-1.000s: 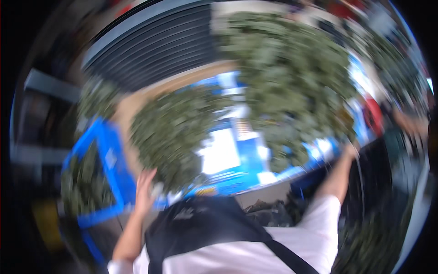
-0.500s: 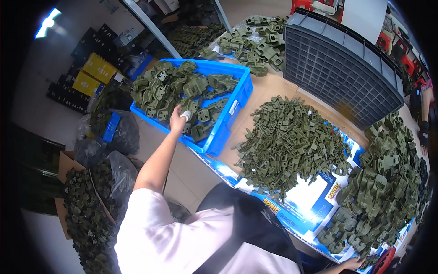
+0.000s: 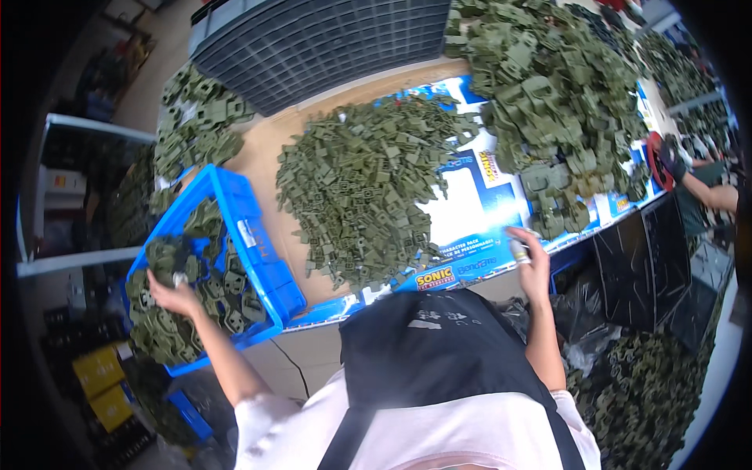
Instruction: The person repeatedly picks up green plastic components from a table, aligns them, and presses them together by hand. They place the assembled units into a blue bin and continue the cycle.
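At the left, my left hand [image 3: 174, 298] is over a blue crate [image 3: 266, 262] of olive-green moulded plastic parts. Its fingers close on the near edge of a green plastic part [image 3: 168, 252], which is blurred. My right hand [image 3: 534, 265] is above the front edge of the table, fingers apart and nothing between them. White wraps show on a finger of each hand. Between the hands lies a broad heap of small green clip-like pieces [image 3: 360, 188]. Larger green parts [image 3: 556, 102] are piled beyond my right hand.
A black ribbed crate [image 3: 329, 55] stands on its side at the back. More green parts [image 3: 200, 117] lie behind the blue crate. Printed blue-and-white card [image 3: 478, 211] covers the table front. At far right another person's arm [image 3: 709, 192] reaches by a red object [image 3: 658, 160].
The view has swung to the right. My right hand has come back from the near end of the large-part pile to the table's front edge. My left hand stays at the blue crate.
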Motion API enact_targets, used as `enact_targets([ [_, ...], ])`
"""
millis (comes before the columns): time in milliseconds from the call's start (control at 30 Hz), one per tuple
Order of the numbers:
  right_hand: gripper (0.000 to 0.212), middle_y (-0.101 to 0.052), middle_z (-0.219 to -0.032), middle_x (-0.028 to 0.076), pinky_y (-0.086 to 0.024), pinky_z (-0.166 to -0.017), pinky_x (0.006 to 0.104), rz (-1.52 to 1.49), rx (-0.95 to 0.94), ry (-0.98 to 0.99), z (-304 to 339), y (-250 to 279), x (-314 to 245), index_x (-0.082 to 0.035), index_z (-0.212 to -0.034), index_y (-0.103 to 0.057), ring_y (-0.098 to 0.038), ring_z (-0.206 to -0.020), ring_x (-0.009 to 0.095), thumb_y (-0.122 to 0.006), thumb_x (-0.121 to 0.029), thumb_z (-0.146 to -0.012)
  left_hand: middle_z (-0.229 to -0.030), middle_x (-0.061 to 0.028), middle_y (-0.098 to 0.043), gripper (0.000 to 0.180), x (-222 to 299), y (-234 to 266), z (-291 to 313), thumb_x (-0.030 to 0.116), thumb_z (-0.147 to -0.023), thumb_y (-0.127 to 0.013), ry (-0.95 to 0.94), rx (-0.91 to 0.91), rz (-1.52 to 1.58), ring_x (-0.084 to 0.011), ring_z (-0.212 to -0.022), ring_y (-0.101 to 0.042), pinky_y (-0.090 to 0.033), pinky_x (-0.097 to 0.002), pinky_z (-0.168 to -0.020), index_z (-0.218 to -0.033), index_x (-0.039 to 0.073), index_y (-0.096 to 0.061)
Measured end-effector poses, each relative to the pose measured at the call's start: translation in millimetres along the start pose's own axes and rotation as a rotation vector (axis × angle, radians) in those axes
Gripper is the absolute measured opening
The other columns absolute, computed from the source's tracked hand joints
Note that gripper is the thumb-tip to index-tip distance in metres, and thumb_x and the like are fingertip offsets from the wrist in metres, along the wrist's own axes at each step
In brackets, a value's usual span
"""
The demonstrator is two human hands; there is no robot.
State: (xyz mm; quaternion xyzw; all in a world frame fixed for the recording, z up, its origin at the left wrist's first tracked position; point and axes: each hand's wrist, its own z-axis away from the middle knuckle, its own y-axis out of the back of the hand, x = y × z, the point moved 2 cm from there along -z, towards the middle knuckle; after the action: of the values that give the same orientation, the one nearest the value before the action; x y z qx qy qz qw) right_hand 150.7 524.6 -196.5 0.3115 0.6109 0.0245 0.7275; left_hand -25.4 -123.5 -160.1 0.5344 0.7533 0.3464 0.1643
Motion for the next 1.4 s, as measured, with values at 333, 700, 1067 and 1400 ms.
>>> enact_targets([
  [333, 0.030, -0.057, -0.113, 0.006, -0.041, -0.088, 0.0269, -0.478, -0.312, 0.184, -18, -42, -102, -0.004, -0.113, -0.056, -0.053, -0.103, 0.015, -0.057, -0.007, -0.084, -0.110, -0.0104, -0.051, 0.034, 227, 157, 66, 0.015, -0.069, -0.072, -1.039, -0.234, 1.227, -0.0332, -0.105, -0.050, -0.037, -0.0559, -0.096, -0.098, 0.022, -0.055],
  [700, 0.086, -0.034, -0.138, 0.011, -0.029, -0.104, 0.0313, -1.356, -1.423, -0.163, 16, -42, -74, 0.000, -0.140, -0.019, -0.040, -0.122, 0.017, -0.067, -0.033, -0.077, -0.123, -0.0190, -0.049, 0.058, 286, 144, 121, 0.013, -0.067, -0.075, -1.028, -0.805, 1.480, -0.0372, -0.117, -0.045, -0.031, -0.0543, -0.099, -0.114, 0.016, -0.040],
  [1067, 0.076, -0.018, -0.145, 0.020, -0.016, -0.108, 0.0342, -0.442, -0.462, 0.064, 16, -89, -67, -0.007, -0.143, -0.010, -0.017, -0.135, 0.027, -0.052, -0.008, -0.080, -0.131, -0.0199, -0.038, 0.114, 321, 133, 221, -0.001, -0.070, -0.070, -0.056, -1.417, 1.590, -0.0275, -0.111, -0.049, -0.043, -0.0349, -0.089, -0.140, 0.016, 0.019],
  [1400, 0.093, -0.047, -0.116, 0.024, -0.038, -0.090, 0.0426, 0.705, -0.034, -0.115, -25, -45, 78, -0.012, -0.142, -0.015, -0.048, -0.104, 0.040, -0.070, -0.009, -0.066, -0.118, -0.0168, -0.050, 0.062, 225, 87, 177, 0.031, -0.090, -0.049, 0.721, -1.497, 1.823, -0.0279, -0.105, -0.053, -0.044, -0.0410, -0.091, -0.142, 0.022, -0.015],
])
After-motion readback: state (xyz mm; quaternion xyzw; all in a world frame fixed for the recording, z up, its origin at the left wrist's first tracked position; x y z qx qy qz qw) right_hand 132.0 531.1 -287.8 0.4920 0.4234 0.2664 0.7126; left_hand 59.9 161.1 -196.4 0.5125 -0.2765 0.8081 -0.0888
